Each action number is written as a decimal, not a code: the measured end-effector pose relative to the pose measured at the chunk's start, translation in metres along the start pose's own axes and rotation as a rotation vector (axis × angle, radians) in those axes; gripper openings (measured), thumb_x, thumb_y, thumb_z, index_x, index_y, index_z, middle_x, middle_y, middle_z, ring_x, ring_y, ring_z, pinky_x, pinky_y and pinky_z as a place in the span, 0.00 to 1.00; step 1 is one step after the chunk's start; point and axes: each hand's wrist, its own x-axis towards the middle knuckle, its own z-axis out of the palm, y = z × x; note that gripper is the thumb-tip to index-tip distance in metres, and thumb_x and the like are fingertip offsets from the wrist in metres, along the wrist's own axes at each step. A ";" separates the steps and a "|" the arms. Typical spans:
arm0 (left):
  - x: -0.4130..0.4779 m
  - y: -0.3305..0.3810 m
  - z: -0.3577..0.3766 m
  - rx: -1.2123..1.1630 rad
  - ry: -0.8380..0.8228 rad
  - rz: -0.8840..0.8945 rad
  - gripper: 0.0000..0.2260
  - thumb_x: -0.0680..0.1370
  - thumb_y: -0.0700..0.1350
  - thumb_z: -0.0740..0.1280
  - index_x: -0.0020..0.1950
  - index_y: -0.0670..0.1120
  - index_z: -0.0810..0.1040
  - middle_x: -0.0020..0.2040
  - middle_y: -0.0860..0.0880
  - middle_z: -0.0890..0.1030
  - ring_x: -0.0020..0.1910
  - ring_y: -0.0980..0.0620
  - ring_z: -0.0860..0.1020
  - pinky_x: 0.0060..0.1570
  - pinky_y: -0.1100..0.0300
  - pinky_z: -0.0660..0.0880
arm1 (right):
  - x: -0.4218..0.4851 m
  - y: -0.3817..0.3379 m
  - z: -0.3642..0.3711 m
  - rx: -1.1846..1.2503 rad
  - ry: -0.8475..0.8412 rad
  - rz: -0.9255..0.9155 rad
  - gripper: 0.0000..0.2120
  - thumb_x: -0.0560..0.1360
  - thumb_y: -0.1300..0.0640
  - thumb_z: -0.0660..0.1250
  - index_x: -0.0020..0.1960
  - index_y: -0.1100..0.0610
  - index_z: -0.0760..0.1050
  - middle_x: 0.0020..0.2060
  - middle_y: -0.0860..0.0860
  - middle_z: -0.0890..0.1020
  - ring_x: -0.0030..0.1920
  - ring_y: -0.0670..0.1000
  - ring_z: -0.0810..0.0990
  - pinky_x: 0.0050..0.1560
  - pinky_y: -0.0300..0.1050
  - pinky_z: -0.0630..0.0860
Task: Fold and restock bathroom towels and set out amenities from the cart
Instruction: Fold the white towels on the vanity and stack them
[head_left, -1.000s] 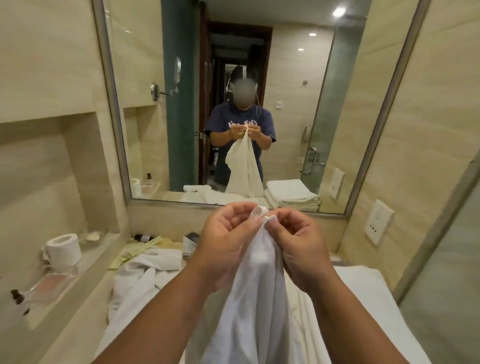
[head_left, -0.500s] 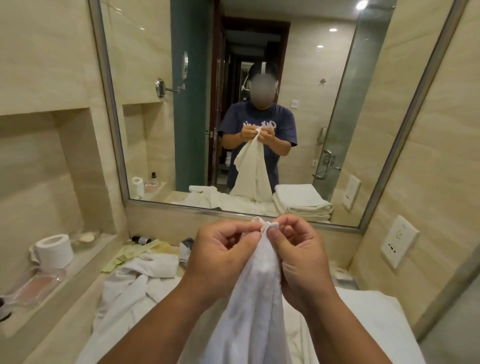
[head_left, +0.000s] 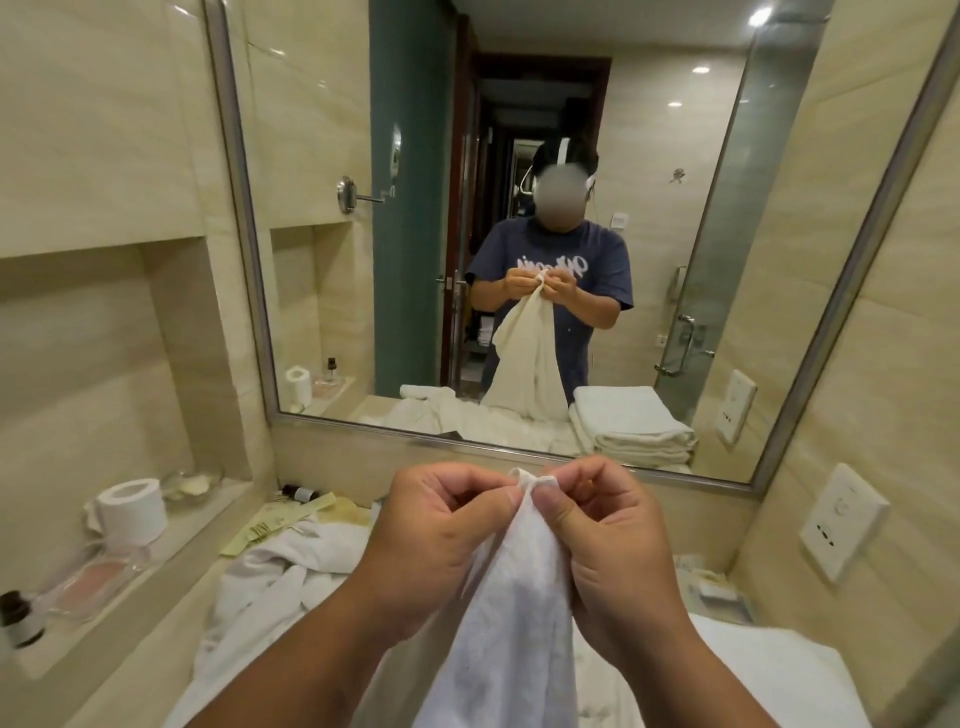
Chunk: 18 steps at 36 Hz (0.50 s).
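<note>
A white towel (head_left: 511, 613) hangs down in front of me, held up by its top corner. My left hand (head_left: 431, 540) and my right hand (head_left: 608, 551) sit side by side and both pinch that corner between thumb and fingers. Under them, crumpled white towels (head_left: 291, 566) lie on the counter to the left. A folded white towel (head_left: 769, 660) lies at the lower right. Small amenity bottles (head_left: 298, 492) and yellow-green packets (head_left: 280, 522) rest near the mirror's base.
A wall mirror (head_left: 519, 234) reflects me and a folded towel stack. The left ledge (head_left: 171, 540) carries a toilet roll (head_left: 132, 506), a clear tray (head_left: 98, 571) and a dark bottle (head_left: 18, 616). A wall socket (head_left: 836, 519) is at right.
The view has tilted and shifted slightly, so my hands sit lower in frame. Both hands keep pinching the towel's top corner; the fingers have shifted a little along the edge.
</note>
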 end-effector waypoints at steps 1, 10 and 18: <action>0.001 -0.001 0.002 0.014 0.034 0.012 0.05 0.72 0.46 0.78 0.43 0.45 0.89 0.42 0.41 0.87 0.42 0.45 0.85 0.45 0.53 0.82 | 0.000 -0.002 0.000 -0.010 -0.014 -0.002 0.06 0.64 0.59 0.76 0.38 0.58 0.80 0.39 0.63 0.83 0.40 0.59 0.79 0.48 0.58 0.77; -0.001 0.003 0.005 0.109 0.106 0.087 0.06 0.74 0.48 0.75 0.45 0.46 0.88 0.40 0.45 0.87 0.41 0.46 0.85 0.40 0.55 0.80 | 0.010 -0.019 -0.004 -0.254 -0.135 -0.031 0.03 0.70 0.62 0.77 0.39 0.58 0.85 0.43 0.59 0.86 0.48 0.65 0.84 0.54 0.66 0.82; -0.005 0.007 -0.005 0.180 0.004 0.123 0.08 0.78 0.48 0.72 0.52 0.46 0.88 0.46 0.47 0.87 0.47 0.46 0.86 0.46 0.54 0.83 | 0.011 -0.024 0.001 -0.290 -0.106 -0.093 0.07 0.71 0.70 0.76 0.36 0.63 0.81 0.38 0.60 0.86 0.41 0.58 0.84 0.47 0.58 0.84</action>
